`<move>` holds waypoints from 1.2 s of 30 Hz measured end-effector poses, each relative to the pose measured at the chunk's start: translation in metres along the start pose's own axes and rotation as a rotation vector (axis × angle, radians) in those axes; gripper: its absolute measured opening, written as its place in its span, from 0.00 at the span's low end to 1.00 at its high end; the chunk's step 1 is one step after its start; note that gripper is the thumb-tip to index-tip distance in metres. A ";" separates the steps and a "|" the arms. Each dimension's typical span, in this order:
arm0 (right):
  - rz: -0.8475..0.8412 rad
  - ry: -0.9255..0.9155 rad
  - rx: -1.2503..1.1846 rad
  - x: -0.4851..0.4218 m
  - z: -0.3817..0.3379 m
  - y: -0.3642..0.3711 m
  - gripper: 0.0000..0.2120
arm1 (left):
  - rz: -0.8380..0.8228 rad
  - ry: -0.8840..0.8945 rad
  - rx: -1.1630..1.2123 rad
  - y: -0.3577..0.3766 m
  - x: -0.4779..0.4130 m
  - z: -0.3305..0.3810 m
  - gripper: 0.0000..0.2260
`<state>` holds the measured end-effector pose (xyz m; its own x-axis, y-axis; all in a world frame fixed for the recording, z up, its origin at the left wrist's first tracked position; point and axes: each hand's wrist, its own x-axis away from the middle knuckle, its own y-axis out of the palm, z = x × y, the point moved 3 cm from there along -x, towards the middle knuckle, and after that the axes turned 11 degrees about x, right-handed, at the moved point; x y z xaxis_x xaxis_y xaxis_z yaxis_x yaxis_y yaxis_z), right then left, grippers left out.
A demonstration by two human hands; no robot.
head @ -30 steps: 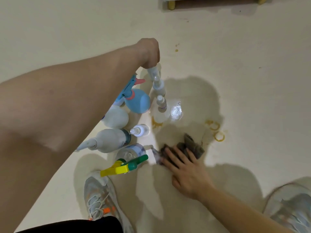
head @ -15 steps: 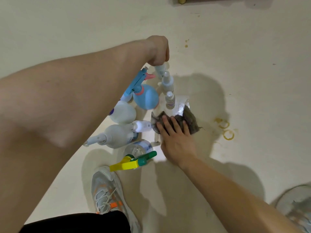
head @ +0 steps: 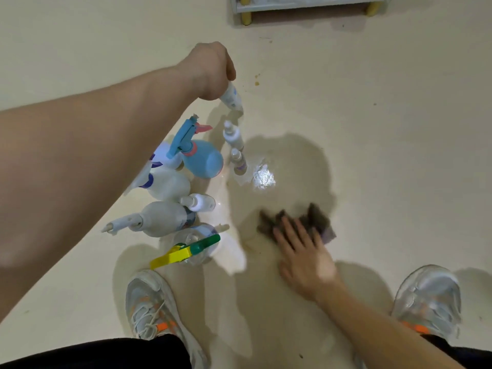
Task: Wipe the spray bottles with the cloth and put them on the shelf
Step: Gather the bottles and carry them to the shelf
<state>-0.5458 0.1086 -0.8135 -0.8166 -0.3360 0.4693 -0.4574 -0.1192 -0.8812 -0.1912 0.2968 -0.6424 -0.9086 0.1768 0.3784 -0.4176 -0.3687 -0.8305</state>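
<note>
My left grip [head: 213,67] clamps the top of a small white spray bottle [head: 232,98]; my right grip [head: 303,257], fingers spread flat, presses the dark cloth [head: 316,217] beneath it.

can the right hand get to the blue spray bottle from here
Probably yes: the right hand only presses the cloth, and open floor leads to the blue spray bottle, though small bottles stand close beside it.
</note>
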 end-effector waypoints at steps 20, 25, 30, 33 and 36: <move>-0.058 0.394 -1.044 -0.021 0.012 -0.159 0.13 | 0.067 -0.067 0.155 -0.035 0.207 0.020 0.07; -0.059 0.300 -0.865 -0.046 0.012 -0.221 0.28 | 0.008 -0.174 0.158 -0.017 0.225 -0.011 0.11; 0.103 0.324 -0.425 -0.079 0.008 -0.247 0.05 | -0.003 -0.227 0.365 0.006 0.222 -0.026 0.07; 0.075 0.210 -0.295 -0.100 -0.002 -0.243 0.22 | -0.117 -0.220 0.269 0.023 0.212 -0.029 0.05; 0.117 0.139 -0.189 -0.119 -0.014 -0.234 0.30 | -0.124 -0.227 0.178 0.040 0.201 -0.036 0.08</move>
<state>-0.3465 0.1901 -0.6627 -0.9024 -0.2041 0.3795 -0.4040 0.0942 -0.9099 -0.3901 0.3502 -0.6146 -0.8204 0.0294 0.5710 -0.5021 -0.5148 -0.6949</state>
